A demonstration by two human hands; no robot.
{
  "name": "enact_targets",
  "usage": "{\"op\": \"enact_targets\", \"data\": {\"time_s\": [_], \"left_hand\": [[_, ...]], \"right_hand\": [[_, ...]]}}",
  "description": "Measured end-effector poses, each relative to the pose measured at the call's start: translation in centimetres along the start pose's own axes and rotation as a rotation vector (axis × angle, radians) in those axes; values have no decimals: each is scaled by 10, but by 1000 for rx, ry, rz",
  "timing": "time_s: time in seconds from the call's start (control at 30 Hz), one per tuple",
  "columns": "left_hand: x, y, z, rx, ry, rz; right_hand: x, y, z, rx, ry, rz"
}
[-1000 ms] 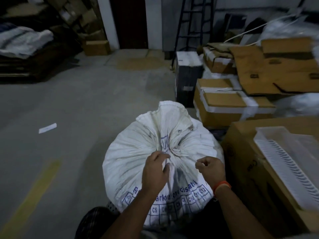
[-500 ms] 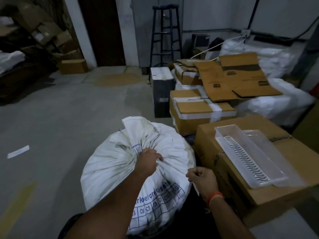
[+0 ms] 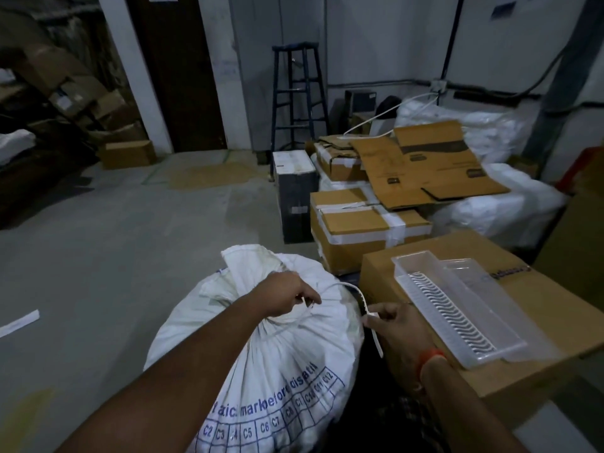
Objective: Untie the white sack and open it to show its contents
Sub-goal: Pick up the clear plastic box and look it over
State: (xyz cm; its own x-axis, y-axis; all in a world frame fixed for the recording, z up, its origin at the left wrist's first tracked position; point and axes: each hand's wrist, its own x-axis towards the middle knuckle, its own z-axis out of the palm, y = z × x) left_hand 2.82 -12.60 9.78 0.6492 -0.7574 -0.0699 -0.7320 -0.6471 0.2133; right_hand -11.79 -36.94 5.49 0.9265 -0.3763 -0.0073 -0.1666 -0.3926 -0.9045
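A full white woven sack (image 3: 294, 351) with blue printed lettering stands on the floor in front of me, its gathered neck bunched at the top. My left hand (image 3: 287, 297) grips the neck where the tie is wound around it. A white strap-like tie (image 3: 356, 297) arcs from the neck over to my right hand (image 3: 397, 322), which pinches its free end; the loose tail hangs down below my fingers. The sack's mouth is closed, so its contents are hidden.
A large cardboard box (image 3: 555, 322) with a clear plastic tray (image 3: 457, 308) on top stands right beside the sack. Taped boxes (image 3: 362, 227), flattened cardboard and white bags pile up behind. A blue stool (image 3: 299, 96) stands by the far wall. Concrete floor (image 3: 98, 256) lies to the left.
My right hand has drawn the tie's end out to the right, away from the neck. My left hand went from picking at the knot to gripping the neck. The camera has tilted up.
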Motion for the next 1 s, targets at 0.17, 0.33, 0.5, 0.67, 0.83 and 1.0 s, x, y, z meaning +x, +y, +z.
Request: {"op": "enact_targets", "data": {"time_s": [0.17, 0.33, 0.5, 0.67, 0.83, 1.0], "left_hand": [[18, 20, -23, 47, 201, 100], [41, 48, -31, 7, 319, 156], [80, 89, -32, -42, 456, 199], [128, 135, -20, -143, 476, 122], [170, 168, 8, -205, 412, 6], [192, 187, 22, -164, 267, -57]], "right_hand": [[4, -18, -35, -82, 19, -31], [3, -27, -81, -158, 32, -49], [14, -21, -131, -254, 133, -81], [34, -3, -169, -389, 225, -51], [55, 18, -182, -599, 216, 28], [71, 34, -178, -737, 207, 31]]}}
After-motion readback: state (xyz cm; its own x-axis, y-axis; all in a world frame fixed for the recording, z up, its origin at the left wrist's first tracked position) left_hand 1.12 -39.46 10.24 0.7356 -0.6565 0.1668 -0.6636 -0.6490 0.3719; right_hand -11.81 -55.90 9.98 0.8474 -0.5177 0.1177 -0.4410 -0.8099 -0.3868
